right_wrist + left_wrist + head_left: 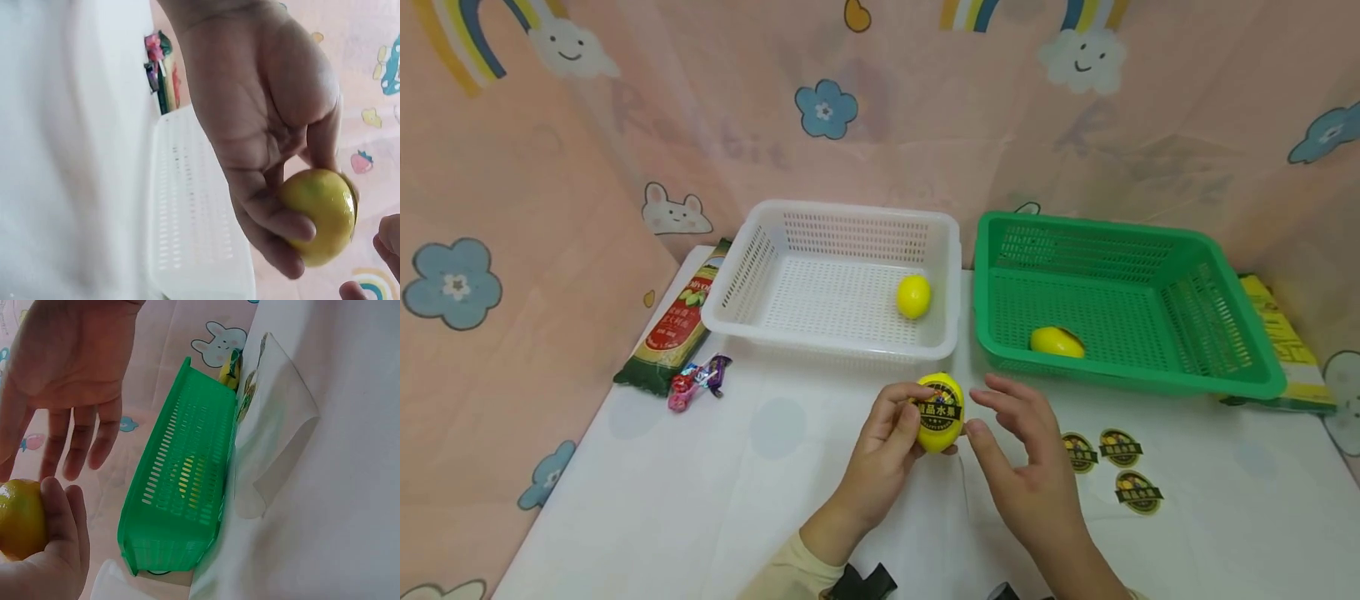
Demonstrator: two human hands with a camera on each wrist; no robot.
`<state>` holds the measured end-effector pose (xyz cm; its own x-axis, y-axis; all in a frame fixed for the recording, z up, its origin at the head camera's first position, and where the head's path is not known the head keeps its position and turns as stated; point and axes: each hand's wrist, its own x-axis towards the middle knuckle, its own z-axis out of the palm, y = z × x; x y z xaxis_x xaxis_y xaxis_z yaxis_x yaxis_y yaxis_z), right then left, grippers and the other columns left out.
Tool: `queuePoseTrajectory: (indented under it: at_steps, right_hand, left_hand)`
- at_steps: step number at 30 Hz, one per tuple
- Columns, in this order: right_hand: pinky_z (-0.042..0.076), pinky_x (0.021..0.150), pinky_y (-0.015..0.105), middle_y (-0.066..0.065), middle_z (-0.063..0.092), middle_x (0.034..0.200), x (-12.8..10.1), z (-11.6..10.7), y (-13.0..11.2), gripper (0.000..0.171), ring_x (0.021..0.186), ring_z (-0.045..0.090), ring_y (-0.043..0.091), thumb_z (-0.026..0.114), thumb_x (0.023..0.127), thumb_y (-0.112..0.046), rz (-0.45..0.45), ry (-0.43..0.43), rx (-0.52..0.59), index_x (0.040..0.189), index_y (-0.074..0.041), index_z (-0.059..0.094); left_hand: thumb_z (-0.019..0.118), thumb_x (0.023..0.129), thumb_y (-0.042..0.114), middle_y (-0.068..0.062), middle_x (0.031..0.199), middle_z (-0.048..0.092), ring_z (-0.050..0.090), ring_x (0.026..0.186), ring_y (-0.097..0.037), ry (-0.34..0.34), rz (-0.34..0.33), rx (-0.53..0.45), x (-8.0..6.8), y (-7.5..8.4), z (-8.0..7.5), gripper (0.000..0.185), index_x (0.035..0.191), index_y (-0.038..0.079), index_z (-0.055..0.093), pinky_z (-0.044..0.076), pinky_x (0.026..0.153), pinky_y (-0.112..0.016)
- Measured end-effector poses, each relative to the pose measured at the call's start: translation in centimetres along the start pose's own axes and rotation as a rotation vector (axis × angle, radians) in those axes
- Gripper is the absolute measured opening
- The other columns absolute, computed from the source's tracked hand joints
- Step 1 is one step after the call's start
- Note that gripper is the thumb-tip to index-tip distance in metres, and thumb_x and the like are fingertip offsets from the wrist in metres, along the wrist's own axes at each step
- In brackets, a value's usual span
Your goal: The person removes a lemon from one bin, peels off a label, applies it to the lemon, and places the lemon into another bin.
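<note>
In the head view, a yellow lemon (939,433) with a round black-and-gold sticker (942,407) facing up is held between the thumb and fingers of my left hand (880,454). My right hand (1033,467) is just right of the lemon, fingers spread and loosely bent, with nothing in its grasp. The right wrist view shows the left hand's fingers wrapped around the lemon (320,215), while right fingertips (390,240) show at the edge. Three more round stickers (1121,448) lie right of my right hand, on a pale backing sheet (275,431) seen in the left wrist view.
A white basket (831,337) holding one lemon (913,297) stands at the back. Beside it, a green basket (1135,375) contains another lemon (1057,342). Wrapped candies (698,381) and a red-green packet (673,325) lie left; a yellow packet (1288,342) lies right.
</note>
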<state>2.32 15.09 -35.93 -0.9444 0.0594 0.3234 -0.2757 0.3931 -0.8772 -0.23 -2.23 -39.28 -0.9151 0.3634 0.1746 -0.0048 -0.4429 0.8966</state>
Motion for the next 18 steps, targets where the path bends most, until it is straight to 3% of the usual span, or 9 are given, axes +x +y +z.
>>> queuePoseTrajectory:
  at_steps: [4,7,12,15,18]
  right_hand:
    - [0.041,0.101,0.019,0.002,0.058,0.144,-0.2,0.6,0.3,0.035,0.127,0.054,0.018,0.075,0.094,0.005,-0.055,-0.007,-0.012,0.123,-0.014,0.078]
    - [0.039,0.104,0.026,-0.001,0.056,0.145,-0.3,1.1,0.5,0.038,0.131,0.052,0.018,0.078,0.093,0.001,-0.038,-0.014,-0.044,0.126,-0.018,0.078]
    - [0.036,0.109,0.047,0.001,0.055,0.148,-0.3,1.3,0.6,0.045,0.140,0.046,0.019,0.079,0.093,-0.002,0.006,-0.032,-0.061,0.134,-0.020,0.073]
    - [0.036,0.109,0.060,0.004,0.053,0.151,-0.2,1.0,0.5,0.048,0.142,0.043,0.028,0.076,0.097,-0.010,0.063,-0.102,-0.099,0.143,-0.018,0.065]
    - [0.037,0.109,0.064,0.007,0.047,0.157,-0.1,0.3,0.2,0.059,0.141,0.042,0.033,0.072,0.101,-0.022,0.141,-0.206,-0.126,0.156,-0.016,0.051]
  left_hand:
    - [0.035,0.118,0.025,-0.017,0.141,0.049,0.063,0.113,-0.020,0.011,0.022,0.052,0.0,-0.2,0.3,0.036,0.140,-0.003,0.039,0.058,0.094,-0.031]
    - [0.036,0.118,0.021,-0.019,0.143,0.048,0.066,0.116,-0.018,0.004,0.053,0.089,0.0,-0.5,0.4,0.035,0.141,-0.005,0.039,0.056,0.096,-0.029]
    - [0.039,0.116,0.015,-0.021,0.144,0.050,0.067,0.116,-0.017,-0.010,0.083,0.107,-0.2,-0.7,0.6,0.034,0.145,-0.004,0.038,0.055,0.099,-0.029]
    - [0.039,0.115,0.014,-0.021,0.141,0.053,0.065,0.115,-0.016,-0.013,0.061,0.127,-0.3,-0.6,0.8,0.035,0.147,-0.001,0.036,0.054,0.098,-0.028]
    - [0.041,0.115,0.014,-0.023,0.141,0.056,0.065,0.115,-0.015,-0.001,0.042,0.148,-0.5,-0.2,0.7,0.038,0.149,0.001,0.032,0.054,0.096,-0.027]
